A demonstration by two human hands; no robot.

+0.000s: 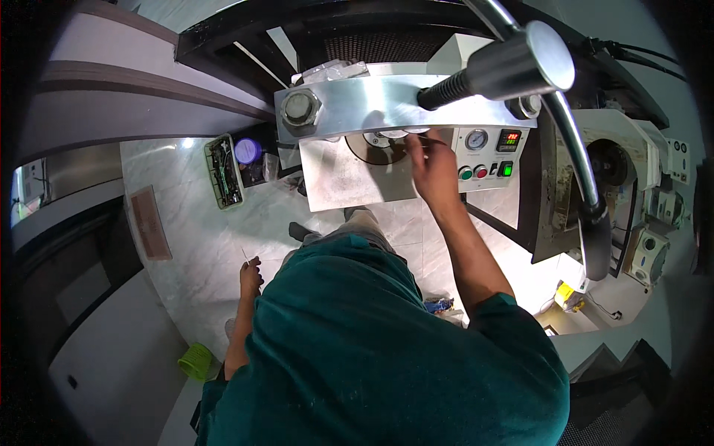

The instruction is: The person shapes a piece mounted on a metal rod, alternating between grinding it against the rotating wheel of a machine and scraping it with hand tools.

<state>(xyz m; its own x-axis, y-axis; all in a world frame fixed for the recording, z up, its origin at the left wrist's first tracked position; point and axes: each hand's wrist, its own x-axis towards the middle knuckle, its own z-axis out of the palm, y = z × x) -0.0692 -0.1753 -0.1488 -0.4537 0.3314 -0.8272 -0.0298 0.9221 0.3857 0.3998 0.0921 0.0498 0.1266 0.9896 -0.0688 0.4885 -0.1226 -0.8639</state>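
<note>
Pale rectangular tray (210,172) holds dark items (224,169); right hand (435,167) (grip unclear) by round silvery disc (393,134); left hand (251,277) pinches thin white stick (245,255).

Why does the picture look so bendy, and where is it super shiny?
Head view: the fisheye lens bends edges, so the long silver metal bar looks curved; head view: white glare sits on that bar and the thick silver metal cylinder; head view: the pale marbled floor glows almost white toward the right.
</note>
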